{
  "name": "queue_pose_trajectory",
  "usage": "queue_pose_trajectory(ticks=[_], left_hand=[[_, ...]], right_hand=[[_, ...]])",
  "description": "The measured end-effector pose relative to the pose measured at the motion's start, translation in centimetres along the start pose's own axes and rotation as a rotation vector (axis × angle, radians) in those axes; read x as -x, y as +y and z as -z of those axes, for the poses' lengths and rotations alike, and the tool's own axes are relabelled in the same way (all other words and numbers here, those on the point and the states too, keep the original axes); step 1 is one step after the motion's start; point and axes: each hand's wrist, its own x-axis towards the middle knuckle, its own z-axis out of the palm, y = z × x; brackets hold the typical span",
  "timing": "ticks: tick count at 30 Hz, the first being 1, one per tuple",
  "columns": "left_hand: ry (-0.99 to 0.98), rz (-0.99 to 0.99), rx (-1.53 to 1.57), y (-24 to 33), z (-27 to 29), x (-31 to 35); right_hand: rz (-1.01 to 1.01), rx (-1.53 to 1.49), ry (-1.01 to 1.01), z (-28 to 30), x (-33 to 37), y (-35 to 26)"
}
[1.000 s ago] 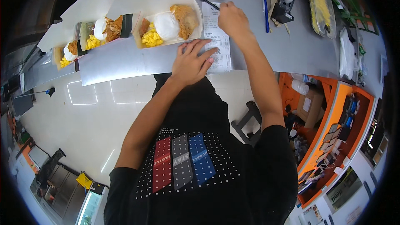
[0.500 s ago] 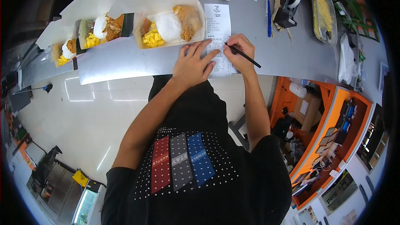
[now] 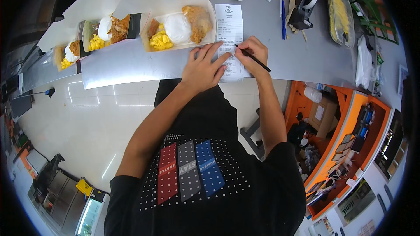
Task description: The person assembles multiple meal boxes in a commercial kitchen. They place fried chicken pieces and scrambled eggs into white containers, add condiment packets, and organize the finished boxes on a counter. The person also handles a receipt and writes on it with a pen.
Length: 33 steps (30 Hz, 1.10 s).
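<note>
A long white printed receipt (image 3: pixel 229 22) lies on the steel counter, its lower end near the front edge. My left hand (image 3: pixel 203 67) rests on its left side with the fingers spread, pressing it flat. In my right hand (image 3: pixel 252 56) a slim black pen (image 3: pixel 259 60) is pinched, its tip touching the receipt about halfway down. Just left of the paper stands an open takeaway box (image 3: pixel 178 47) with fried chicken (image 3: pixel 197 24), a mound of white rice (image 3: pixel 177 28) and yellow scrambled egg (image 3: pixel 161 41).
Two more open meal boxes (image 3: pixel 97 45) stand along the counter to the left. Right of the receipt are a blue pen (image 3: pixel 283 19), a black tape dispenser (image 3: pixel 302 8) and a clear container of yellow food (image 3: pixel 339 15). An orange shelf unit (image 3: pixel 350 148) stands below, right.
The pen has tilted slightly in my right hand, its back end shifting a little left. My left hand stays spread on the receipt.
</note>
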Motion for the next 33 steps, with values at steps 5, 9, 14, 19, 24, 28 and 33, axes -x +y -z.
queue_pose_trajectory(ticks=[5,9,14,19,24,28,33], left_hand=[[0.015,0.0,-0.013,0.0,-0.1,0.0],[0.011,-0.009,-0.017,0.0,-0.1,0.0],[-0.004,-0.016,-0.003,0.0,0.0,0.0],[0.007,-0.005,0.006,0.0,0.0,-0.1],[0.043,-0.005,0.029,0.1,-0.2,-0.1],[0.066,-0.016,0.063,-0.2,-0.8,0.3],[0.08,-0.016,0.105,-0.1,0.4,0.5]], right_hand=[[-0.018,-0.019,-0.03,0.1,-0.1,-0.2],[-0.021,-0.029,-0.016,0.0,0.0,-0.1],[-0.054,-0.025,0.128,-0.2,0.4,0.2],[-0.011,0.0,0.073,0.1,0.8,0.3],[0.026,0.022,-0.022,0.1,0.4,0.5],[0.053,0.167,-0.065,0.7,0.5,0.4],[0.02,0.06,-0.029,0.2,0.6,0.2]])
